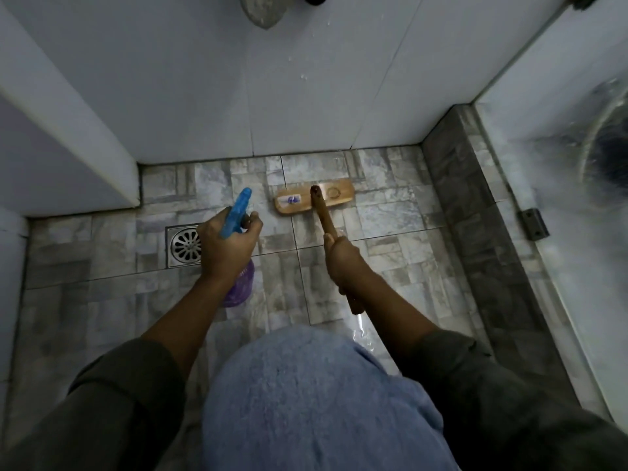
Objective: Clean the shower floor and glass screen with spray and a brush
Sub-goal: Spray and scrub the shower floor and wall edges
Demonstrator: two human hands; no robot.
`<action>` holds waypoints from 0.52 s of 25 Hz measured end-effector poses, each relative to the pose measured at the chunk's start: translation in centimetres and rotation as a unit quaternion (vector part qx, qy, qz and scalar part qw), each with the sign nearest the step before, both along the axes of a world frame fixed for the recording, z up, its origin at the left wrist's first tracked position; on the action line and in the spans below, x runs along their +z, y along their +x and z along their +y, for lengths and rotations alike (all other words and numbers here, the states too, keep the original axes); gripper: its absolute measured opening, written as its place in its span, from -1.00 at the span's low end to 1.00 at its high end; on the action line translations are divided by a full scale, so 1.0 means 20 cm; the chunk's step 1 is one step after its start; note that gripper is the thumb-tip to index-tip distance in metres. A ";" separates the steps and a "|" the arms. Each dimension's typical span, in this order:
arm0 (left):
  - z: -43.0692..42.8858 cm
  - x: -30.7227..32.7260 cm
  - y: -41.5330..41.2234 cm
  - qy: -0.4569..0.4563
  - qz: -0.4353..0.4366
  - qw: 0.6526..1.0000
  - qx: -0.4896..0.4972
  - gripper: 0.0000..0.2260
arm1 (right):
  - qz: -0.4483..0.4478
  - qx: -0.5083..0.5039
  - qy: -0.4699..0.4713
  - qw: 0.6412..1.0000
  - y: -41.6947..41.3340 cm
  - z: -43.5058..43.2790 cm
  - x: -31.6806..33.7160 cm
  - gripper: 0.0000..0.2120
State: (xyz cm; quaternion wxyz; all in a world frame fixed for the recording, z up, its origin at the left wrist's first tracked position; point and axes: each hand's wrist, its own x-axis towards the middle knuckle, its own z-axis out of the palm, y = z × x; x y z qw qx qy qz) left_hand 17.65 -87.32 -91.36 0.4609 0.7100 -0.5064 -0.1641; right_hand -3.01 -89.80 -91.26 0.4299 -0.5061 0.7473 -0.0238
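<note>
Left grip (227,246): the left hand is wrapped round the neck of the spray bottle (238,212), with a finger curled at the trigger. The blue nozzle points toward the back wall (238,79), and the purple body hangs below the wrist.
Right grip (341,263): the right hand is clenched round the wooden handle of the brush (314,201). The handle's end sticks out behind the wrist.
Brush: its flat wooden head lies on the shower floor (390,212), long side parallel to the back wall and just short of it.
Writing: a small sticker (293,199) with blue marks sits left of the handle socket, and a round stamp (334,192) sits right of it. Neither can be read. Print on the purple bottle body is too blurred to read.
Drain (185,246): a square steel grate just left of the left grip, partly hidden by it.
Edges: a dark stone kerb (475,215) bounds the floor on the right. The glass screen (560,266) stands along it, smeared white, with a dark metal bracket (533,224) on it. A white wall corner (85,137) juts in at the left.
Open room: bare wet tile lies between the brush head and the kerb, and between the two arms.
Near edge: a blue terry cloth (316,402) covers the lower middle of the view, between dark sleeves (119,402).
</note>
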 end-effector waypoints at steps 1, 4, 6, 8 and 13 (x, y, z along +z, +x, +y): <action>0.01 0.00 0.00 -0.001 0.000 1.000 -0.002 -0.85 | 0.001 0.012 0.007 1.000 -0.03 0.09 0.01 -0.56; 0.02 0.01 0.00 0.005 -0.004 1.000 -0.005 -0.86 | 0.025 0.069 0.046 0.996 -0.17 0.44 0.08 -0.62; 0.00 0.01 -0.02 0.010 -0.010 1.000 -0.006 -0.83 | 0.029 0.089 0.040 0.995 -0.22 0.38 0.07 -0.61; -0.01 0.02 -0.02 0.009 -0.001 1.000 -0.006 -0.81 | 0.036 0.064 0.017 0.997 -0.20 0.15 0.05 -0.59; 0.00 -0.01 0.03 -0.001 -0.003 1.000 0.016 -0.80 | 0.016 -0.003 0.008 1.000 -0.33 0.23 0.03 -0.62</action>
